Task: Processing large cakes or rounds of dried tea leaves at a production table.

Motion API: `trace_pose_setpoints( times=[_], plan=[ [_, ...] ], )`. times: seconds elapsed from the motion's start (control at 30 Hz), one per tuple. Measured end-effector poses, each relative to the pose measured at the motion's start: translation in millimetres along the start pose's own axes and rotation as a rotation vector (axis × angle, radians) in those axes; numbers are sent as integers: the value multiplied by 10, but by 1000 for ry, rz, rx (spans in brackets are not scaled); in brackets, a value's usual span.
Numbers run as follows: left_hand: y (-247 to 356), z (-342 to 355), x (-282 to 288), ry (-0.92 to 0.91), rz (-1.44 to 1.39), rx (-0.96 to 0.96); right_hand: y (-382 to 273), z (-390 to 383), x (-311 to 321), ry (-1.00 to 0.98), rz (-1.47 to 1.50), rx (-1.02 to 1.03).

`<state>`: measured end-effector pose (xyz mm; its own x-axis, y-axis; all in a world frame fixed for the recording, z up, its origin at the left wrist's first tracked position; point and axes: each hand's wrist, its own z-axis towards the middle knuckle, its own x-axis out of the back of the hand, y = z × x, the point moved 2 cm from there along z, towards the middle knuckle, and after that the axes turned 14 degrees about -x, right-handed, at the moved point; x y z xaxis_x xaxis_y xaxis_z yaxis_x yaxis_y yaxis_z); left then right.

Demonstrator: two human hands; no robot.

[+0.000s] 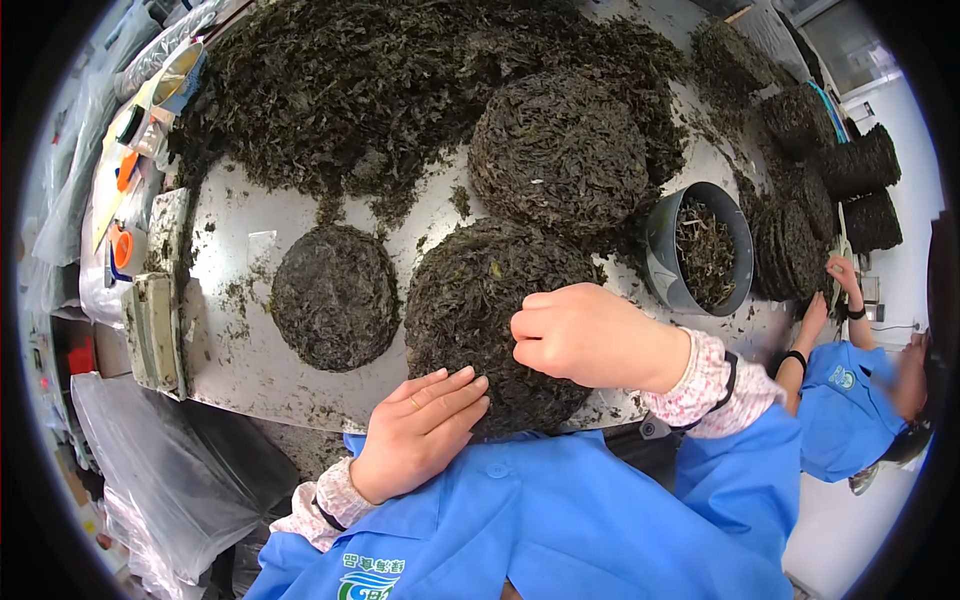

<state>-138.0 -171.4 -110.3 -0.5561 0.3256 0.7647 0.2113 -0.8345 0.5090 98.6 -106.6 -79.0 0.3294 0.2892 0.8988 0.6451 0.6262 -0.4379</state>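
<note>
A round, flat cake of dark dried seaweed (470, 290) lies on the metal table right in front of me. My left hand (425, 425) rests on its near left edge, palm down with the fingers stretched out. Over the cake's right part, my right hand (595, 335) is closed in a pinch against the surface. What its fingertips hold, if anything, is hidden. A smaller round seaweed cake (335, 298) lies to the left. Behind the front cake is another thick one (560, 150), close against it.
A big heap of loose seaweed (350, 90) covers the table's far side. A grey bucket (664, 250) with brownish scraps stands right. Further right are stacked seaweed cakes (790, 245) and a co-worker in blue (850, 410). Scissors and tape (125, 250) lie left, above a plastic bag (160, 480).
</note>
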Motion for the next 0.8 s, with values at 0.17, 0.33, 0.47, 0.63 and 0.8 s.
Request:
trace_pose_setpoints(
  times=[0.17, 0.33, 0.47, 0.63, 0.8],
  plan=[
    [10, 29, -18, -8, -24, 5, -14, 65, -97, -177, -135, 119],
    [-20, -15, 1, 12, -25, 11, -53, -19, -103, -74, -209, 49],
    [-11, -41, -5, 46, -21, 3, 326, -592, 345, 416, 271, -501],
    [4, 20, 11, 48, -5, -49, 1045, -1808, 12, 540, -704, -1052],
    [-28, -176, 277, 473, -68, 21, 572, -1372, -213, 786, 361, -1070]
  ],
)
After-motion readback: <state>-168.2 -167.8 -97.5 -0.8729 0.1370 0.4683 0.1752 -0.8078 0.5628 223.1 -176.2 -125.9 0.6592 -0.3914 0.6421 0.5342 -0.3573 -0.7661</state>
